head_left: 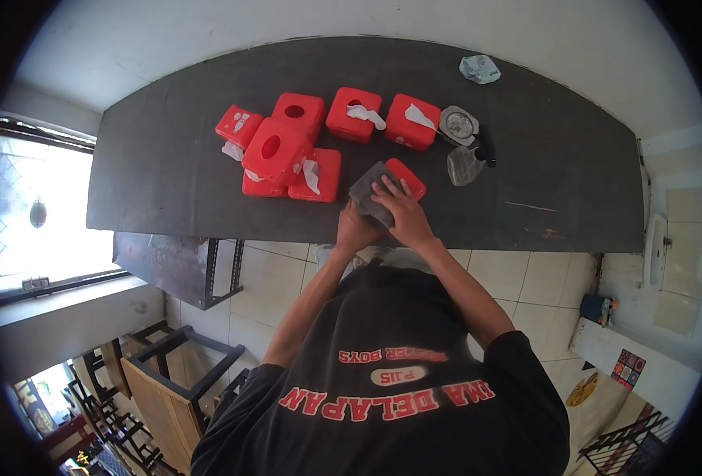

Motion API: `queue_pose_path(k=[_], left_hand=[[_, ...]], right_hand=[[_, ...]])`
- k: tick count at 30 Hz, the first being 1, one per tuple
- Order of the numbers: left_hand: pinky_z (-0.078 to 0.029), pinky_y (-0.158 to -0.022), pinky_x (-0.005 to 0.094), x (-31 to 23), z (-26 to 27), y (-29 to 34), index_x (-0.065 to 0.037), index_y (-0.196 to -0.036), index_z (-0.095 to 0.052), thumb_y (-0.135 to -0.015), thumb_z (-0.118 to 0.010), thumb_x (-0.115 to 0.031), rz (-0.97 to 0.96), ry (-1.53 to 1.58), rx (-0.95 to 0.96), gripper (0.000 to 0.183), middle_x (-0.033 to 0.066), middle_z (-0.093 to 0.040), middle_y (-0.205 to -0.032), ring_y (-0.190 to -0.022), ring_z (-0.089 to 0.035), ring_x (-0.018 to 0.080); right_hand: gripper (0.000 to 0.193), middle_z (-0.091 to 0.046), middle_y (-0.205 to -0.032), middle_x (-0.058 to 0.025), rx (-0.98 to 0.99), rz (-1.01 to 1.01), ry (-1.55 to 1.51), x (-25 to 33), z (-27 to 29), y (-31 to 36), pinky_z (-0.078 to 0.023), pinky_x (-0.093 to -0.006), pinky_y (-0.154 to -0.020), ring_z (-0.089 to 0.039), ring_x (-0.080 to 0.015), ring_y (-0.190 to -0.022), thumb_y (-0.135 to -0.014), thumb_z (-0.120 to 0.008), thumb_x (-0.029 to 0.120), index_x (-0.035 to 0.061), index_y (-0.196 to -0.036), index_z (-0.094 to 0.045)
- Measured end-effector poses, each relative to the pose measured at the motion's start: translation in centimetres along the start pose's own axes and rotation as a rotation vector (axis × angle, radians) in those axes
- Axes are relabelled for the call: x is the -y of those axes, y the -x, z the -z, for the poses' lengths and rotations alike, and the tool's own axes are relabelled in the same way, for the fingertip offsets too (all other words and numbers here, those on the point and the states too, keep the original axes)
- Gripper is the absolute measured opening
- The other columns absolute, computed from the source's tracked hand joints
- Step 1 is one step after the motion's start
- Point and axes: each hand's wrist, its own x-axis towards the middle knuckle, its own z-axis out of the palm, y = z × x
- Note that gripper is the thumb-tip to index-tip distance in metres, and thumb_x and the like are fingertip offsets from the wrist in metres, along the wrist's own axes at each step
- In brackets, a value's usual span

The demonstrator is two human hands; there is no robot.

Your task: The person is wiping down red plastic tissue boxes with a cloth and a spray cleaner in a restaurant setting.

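Note:
A red tissue box (408,176) is at the table's near edge, partly covered by a dark grey cloth (372,192). My right hand (401,209) is on the cloth, its fingers bent over it and pressing it against the box. Below the cloth, my left hand (356,229) is closed at the box's near left side; the cloth hides most of its fingers. Behind them stand two more red boxes with white tissue sticking out, one left (354,119) and one right (402,127). On the left, several red boxes are bunched together, with one box (275,151) on top.
Right of the boxes, a clear glass dish (458,125) and a clear spray bottle with a black head (465,165) are on the dark table (557,159). A crumpled plastic packet (479,69) rests by the wall. Behind me on the left are a dark-framed stool (184,357) and other furniture.

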Motion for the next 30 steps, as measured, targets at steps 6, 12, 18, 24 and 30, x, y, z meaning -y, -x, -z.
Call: queue_pose_path(k=[6,12,18,24,30], left_hand=[[-0.058,-0.097,0.0517,0.9,0.3,0.4,0.002,-0.151,-0.049,-0.066,-0.099,-0.043,-0.124,-0.059,0.019,0.109,0.0286,-0.062,-0.142,-0.125,-0.067,0.0462],[-0.047,-0.114,0.0539,-2.7,1.0,-0.5,0.007,-0.163,-0.031,-0.064,-0.100,-0.058,0.157,-0.048,0.080,0.136,0.0315,-0.049,-0.157,-0.141,-0.056,0.0469],[-0.043,-0.117,0.0555,-5.0,1.7,-1.2,0.004,-0.168,-0.024,-0.066,-0.099,-0.059,-0.045,-0.205,-0.007,0.142,0.0299,-0.043,-0.164,-0.150,-0.046,0.0472],[-0.045,-0.116,0.0551,-4.8,1.4,-2.4,0.000,-0.166,-0.030,-0.067,-0.098,-0.055,0.005,-0.230,0.041,0.132,0.0252,-0.043,-0.167,-0.151,-0.047,0.0431],[-0.047,-0.114,0.0550,-3.9,1.7,-2.8,-0.003,-0.165,-0.034,-0.070,-0.097,-0.040,-0.031,-0.221,0.085,0.121,0.0239,-0.044,-0.166,-0.148,-0.050,0.0429]], right_hand=[[0.053,-0.065,-0.152,-0.0110,0.242,-0.019,-0.340,0.5,2.9,1.9,-0.031,-0.0539,-0.131,-0.051,-0.0309,-0.151,-0.084,-0.072,-0.003,0.0044,-0.136,-0.069],[0.038,-0.073,-0.138,-0.0197,-0.108,-0.584,-0.557,-1.5,7.0,4.8,-0.050,-0.0409,-0.109,-0.068,-0.0387,-0.132,-0.104,-0.068,0.013,0.0043,-0.141,-0.067],[0.044,-0.071,-0.140,-0.0210,-0.396,-0.640,-0.232,-2.6,7.8,1.7,-0.051,-0.0418,-0.109,-0.065,-0.0454,-0.132,-0.104,-0.069,0.014,0.0025,-0.146,-0.064],[0.061,-0.055,-0.161,-0.0154,-0.087,-0.238,0.067,-3.0,3.4,3.9,-0.042,-0.0492,-0.126,-0.044,-0.0374,-0.154,-0.082,-0.073,-0.003,0.0062,-0.142,-0.066],[0.057,-0.058,-0.159,-0.0129,0.083,-0.148,-0.037,-0.7,3.8,6.3,-0.047,-0.0480,-0.121,-0.051,-0.0364,-0.150,-0.083,-0.072,-0.002,0.0084,-0.139,-0.067]])
